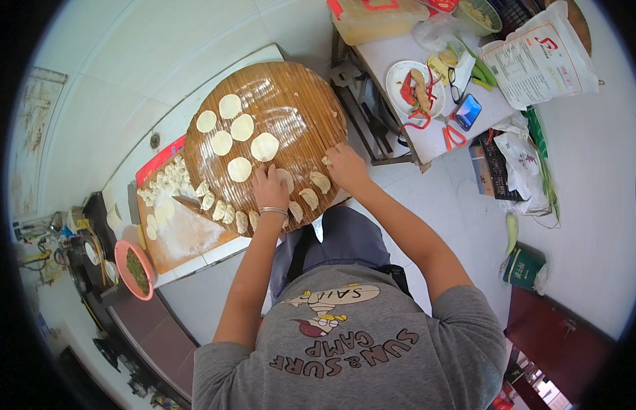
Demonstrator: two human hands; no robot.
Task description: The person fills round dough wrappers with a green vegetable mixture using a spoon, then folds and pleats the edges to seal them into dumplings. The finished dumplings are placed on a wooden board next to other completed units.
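reaching over a big round wooden board, bare hands both down on its near half. left hand, bracelet at the wrist, has its fingers at the left edge of one flat dough wrapper, covering part of it; can't tell if it grips or just rests. right hand sits at the board's right edge, fingers curled, gripping a small pale dough piece at the tips; mostly hidden, shape unclear.

six more flat wrappers lie beyond the left hand, on the board's left half. folded dumplings run in a curved row along the near edge, on both sides of the left forearm; one is just below the right hand.

left side: floured board with a heap of small dough lumps, then a pink bowl holding green filling.

right side: white table with plate bearing a knobbly tan root, phone, red-handled scissors, white sack.
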